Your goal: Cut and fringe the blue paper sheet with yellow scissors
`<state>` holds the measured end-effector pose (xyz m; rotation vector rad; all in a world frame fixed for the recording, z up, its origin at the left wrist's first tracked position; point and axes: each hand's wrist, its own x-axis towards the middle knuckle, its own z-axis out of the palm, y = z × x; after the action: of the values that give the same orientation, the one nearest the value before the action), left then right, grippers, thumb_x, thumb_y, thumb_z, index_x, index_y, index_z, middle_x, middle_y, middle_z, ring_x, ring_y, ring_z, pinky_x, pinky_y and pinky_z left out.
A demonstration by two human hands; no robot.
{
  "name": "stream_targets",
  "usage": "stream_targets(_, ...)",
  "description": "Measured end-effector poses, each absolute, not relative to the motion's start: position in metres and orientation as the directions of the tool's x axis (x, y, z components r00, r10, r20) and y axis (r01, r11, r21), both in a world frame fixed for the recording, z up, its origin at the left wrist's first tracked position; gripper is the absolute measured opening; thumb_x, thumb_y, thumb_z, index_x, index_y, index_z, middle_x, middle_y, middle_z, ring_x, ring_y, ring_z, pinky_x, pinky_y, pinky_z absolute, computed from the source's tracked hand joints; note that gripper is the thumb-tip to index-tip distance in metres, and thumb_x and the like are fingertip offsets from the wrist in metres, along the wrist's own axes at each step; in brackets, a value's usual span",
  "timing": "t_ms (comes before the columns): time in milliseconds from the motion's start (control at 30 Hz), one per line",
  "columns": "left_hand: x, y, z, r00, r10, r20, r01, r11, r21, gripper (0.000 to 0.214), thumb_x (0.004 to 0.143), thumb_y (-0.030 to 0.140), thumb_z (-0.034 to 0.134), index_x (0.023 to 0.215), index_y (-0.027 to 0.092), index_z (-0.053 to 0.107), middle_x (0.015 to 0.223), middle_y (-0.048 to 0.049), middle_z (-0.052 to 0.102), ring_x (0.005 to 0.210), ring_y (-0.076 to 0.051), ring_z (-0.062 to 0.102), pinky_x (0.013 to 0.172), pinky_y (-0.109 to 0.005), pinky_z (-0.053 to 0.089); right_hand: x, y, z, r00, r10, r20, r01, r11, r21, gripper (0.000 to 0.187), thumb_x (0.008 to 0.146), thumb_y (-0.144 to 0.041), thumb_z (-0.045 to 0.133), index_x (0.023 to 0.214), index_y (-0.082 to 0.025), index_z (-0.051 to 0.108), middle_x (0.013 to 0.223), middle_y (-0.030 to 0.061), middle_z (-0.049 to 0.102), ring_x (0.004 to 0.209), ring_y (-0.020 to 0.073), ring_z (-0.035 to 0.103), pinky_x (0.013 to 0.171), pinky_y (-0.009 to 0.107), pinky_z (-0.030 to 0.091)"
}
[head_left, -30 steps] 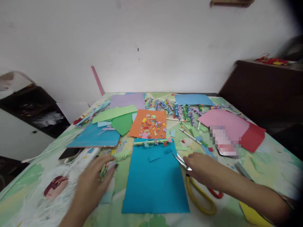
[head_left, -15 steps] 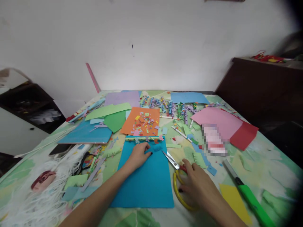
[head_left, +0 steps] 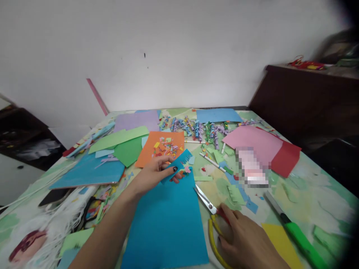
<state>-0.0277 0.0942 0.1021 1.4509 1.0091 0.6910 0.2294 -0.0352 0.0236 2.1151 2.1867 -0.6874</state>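
Observation:
A blue paper strip with a fringed end is pinched between the thumb and fingers of my left hand, raised over the far end of a large blue sheet. Small coloured paper scraps lie close by those fingers. My right hand grips scissors with yellow and red handles at the sheet's right edge. Their blades point away from me and stand slightly apart. Past the left hand lies an orange sheet strewn with tiny cut pieces.
Curled paper rolls line the back of the table. Pink paper and red paper lie right, near a green-handled cutter. Green sheets, a phone and white string occupy the left.
My left hand has lifted the blue fringed strip off the blue sheet, where it lay near the fingers. My right hand still holds the scissors. The view has shifted slightly.

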Motion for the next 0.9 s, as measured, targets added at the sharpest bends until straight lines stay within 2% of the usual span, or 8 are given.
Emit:
stream_targets(133, -0.020, 0.106, 0.118, 0.489, 0.867, -0.094, 0.053, 0.078, 0.996, 0.034, 0.076, 0.048, 0.071, 0.080, 0.014, 0.062, 0.069, -0.0061, 0.073, 0.064, -0.016, 0.069, 0.061, -0.024, 0.052, 0.235, -0.043, 0.020, -0.032, 0.977, -0.213, 0.927, -0.050, -0.372, 0.052, 0.069, -0.025, 0.059, 0.120, -0.018, 0.059, 0.106, 0.0156, 0.071, 0.088, 0.0340, 0.069, 0.067, 0.035, 0.049)
stream_targets(233, -0.020, 0.109, 0.124, 0.465, 0.885, -0.032, 0.013, 0.030, 0.999, 0.031, 0.077, 0.045, 0.071, 0.077, 0.014, 0.066, 0.067, -0.0038, 0.072, 0.060, -0.014, 0.067, 0.058, -0.021, 0.050, 0.240, -0.046, 0.017, 0.036, 0.980, -0.197, 0.826, -0.140, -0.546, 0.029, 0.072, -0.029, 0.058, 0.100, -0.021, 0.059, 0.078, 0.0056, 0.071, 0.064, 0.0231, 0.066, 0.057, 0.029, 0.047)
stream_targets(300, -0.022, 0.109, 0.126, 0.429, 0.903, 0.003, 0.017, -0.012, 1.000, 0.027, 0.076, 0.040, 0.072, 0.074, 0.014, 0.070, 0.066, -0.0026, 0.072, 0.059, -0.011, 0.065, 0.056, -0.019, 0.048, 0.242, -0.043, 0.015, 0.096, 0.978, -0.184, 0.667, -0.200, -0.717, 0.021, 0.073, -0.032, 0.059, 0.092, -0.022, 0.056, 0.066, 0.0005, 0.064, 0.055, 0.0184, 0.061, 0.053, 0.026, 0.046)
stream_targets(400, -0.027, 0.107, 0.127, 0.357, 0.934, 0.007, 0.067, -0.033, 0.997, 0.020, 0.073, 0.034, 0.076, 0.071, 0.014, 0.075, 0.064, -0.0023, 0.071, 0.057, -0.009, 0.059, 0.051, -0.016, 0.042, 0.245, -0.030, 0.018, 0.049, 0.980, -0.195, 0.270, -0.201, -0.942, 0.034, 0.069, -0.036, 0.071, 0.095, -0.022, 0.054, 0.069, 0.0013, 0.063, 0.065, 0.0182, 0.063, 0.059, 0.025, 0.050)
stream_targets(600, -0.034, 0.104, 0.127, 0.280, 0.955, -0.101, -0.058, 0.122, 0.991, 0.020, 0.063, 0.031, 0.081, 0.077, 0.017, 0.078, 0.073, -0.0034, 0.075, 0.060, -0.013, 0.062, 0.053, -0.020, 0.048, 0.238, 0.005, 0.052, -0.204, 0.957, -0.205, -0.202, -0.246, -0.948, 0.076, 0.052, -0.053, 0.088, 0.115, -0.029, 0.052, 0.071, -0.0040, 0.052, 0.046, 0.0071, 0.043, 0.039, 0.017, 0.037)
stream_targets(700, -0.032, 0.104, 0.127, 0.251, 0.966, -0.068, -0.076, 0.090, 0.993, 0.018, 0.065, 0.031, 0.080, 0.075, 0.017, 0.075, 0.071, -0.0021, 0.073, 0.059, -0.012, 0.062, 0.053, -0.020, 0.048, 0.221, 0.018, 0.067, -0.273, 0.946, -0.174, -0.176, -0.228, -0.958, 0.077, 0.053, -0.077, 0.074, 0.106, -0.024, 0.058, 0.082, 0.0012, 0.053, 0.059, 0.0103, 0.048, 0.048, 0.020, 0.043)
stream_targets(767, -0.029, 0.104, 0.128, 0.251, 0.968, -0.015, -0.046, 0.027, 0.999, 0.017, 0.068, 0.031, 0.078, 0.072, 0.016, 0.073, 0.070, -0.0020, 0.072, 0.061, -0.012, 0.061, 0.054, -0.020, 0.048, 0.211, 0.023, 0.066, -0.382, 0.915, -0.128, -0.103, -0.180, -0.978, 0.075, 0.049, -0.080, 0.073, 0.092, -0.020, 0.058, 0.073, -0.0003, 0.052, 0.053, 0.0099, 0.046, 0.045, 0.020, 0.042)
stream_targets(900, -0.022, 0.104, 0.128, 0.275, 0.961, 0.018, 0.018, -0.024, 1.000, 0.016, 0.071, 0.030, 0.074, 0.070, 0.015, 0.070, 0.067, -0.0011, 0.069, 0.058, -0.010, 0.059, 0.053, -0.019, 0.046, 0.204, 0.021, 0.047, -0.441, 0.893, -0.089, -0.110, -0.152, -0.982, 0.077, 0.049, -0.080, 0.072, 0.093, -0.019, 0.056, 0.065, -0.0015, 0.054, 0.046, 0.0072, 0.042, 0.039, 0.017, 0.035)
